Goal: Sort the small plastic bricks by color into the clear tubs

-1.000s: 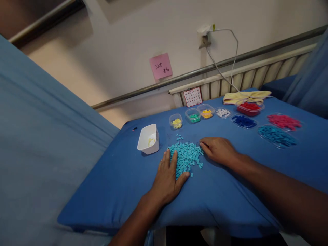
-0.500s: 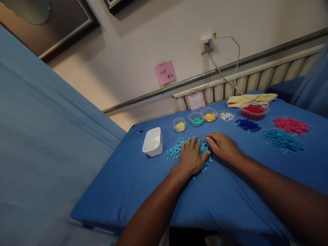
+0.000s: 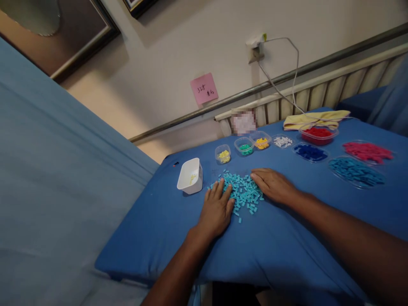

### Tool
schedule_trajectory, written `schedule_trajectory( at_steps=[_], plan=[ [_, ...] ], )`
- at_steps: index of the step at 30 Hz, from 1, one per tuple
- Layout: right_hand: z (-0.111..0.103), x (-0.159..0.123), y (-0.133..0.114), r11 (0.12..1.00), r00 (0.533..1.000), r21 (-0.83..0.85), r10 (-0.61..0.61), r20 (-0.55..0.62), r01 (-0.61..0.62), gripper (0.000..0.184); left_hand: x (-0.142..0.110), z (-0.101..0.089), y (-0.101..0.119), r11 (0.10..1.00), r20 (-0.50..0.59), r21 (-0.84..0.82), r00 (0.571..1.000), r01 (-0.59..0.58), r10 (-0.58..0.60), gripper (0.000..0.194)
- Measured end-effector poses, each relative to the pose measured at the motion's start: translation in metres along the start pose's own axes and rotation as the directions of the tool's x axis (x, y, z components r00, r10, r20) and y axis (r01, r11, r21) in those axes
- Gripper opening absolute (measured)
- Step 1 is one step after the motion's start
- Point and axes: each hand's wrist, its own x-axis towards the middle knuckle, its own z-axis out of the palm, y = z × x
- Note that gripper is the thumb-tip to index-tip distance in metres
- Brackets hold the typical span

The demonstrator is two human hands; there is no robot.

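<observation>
Many small turquoise pieces (image 3: 244,192) lie in a loose spread on the blue sheet. My left hand (image 3: 216,208) rests flat at the left side of the spread, its fingers stretched out over some of the pieces. At the right edge of the spread is my right hand (image 3: 272,183), palm down with fingers extended and lying together, fingertips at the pieces; nothing is visibly held in it. A white tub (image 3: 190,176) with a few yellowish bits inside stands left of the pieces.
Behind the spread stand clear tubs of yellow (image 3: 223,156), green (image 3: 245,148) and orange pieces (image 3: 262,143). White (image 3: 282,141), dark blue (image 3: 309,153), red (image 3: 318,134), pink (image 3: 368,151) and teal pieces (image 3: 355,171) sit farther right. A yellow cloth (image 3: 315,119) lies by the wall; a curtain (image 3: 63,178) hangs left.
My left hand has slid left across the turquoise pieces, uncovering the middle of the spread. The right hand has barely moved, and the view has shifted slightly.
</observation>
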Motion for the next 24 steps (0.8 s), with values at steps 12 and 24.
schedule_trajectory(
  at_steps=[12,24],
  plan=[
    [-0.001,0.004,0.004,0.992,1.000,0.127,0.021,-0.004,-0.021,0.048,0.054,0.005,-0.015,0.987,-0.035,-0.090,0.990,0.132,-0.136,0.068],
    [-0.004,0.001,0.006,0.979,0.997,0.189,0.080,0.005,-0.079,0.049,0.019,-0.008,0.062,0.979,0.118,-0.145,0.980,-0.140,0.157,0.077]
  ],
)
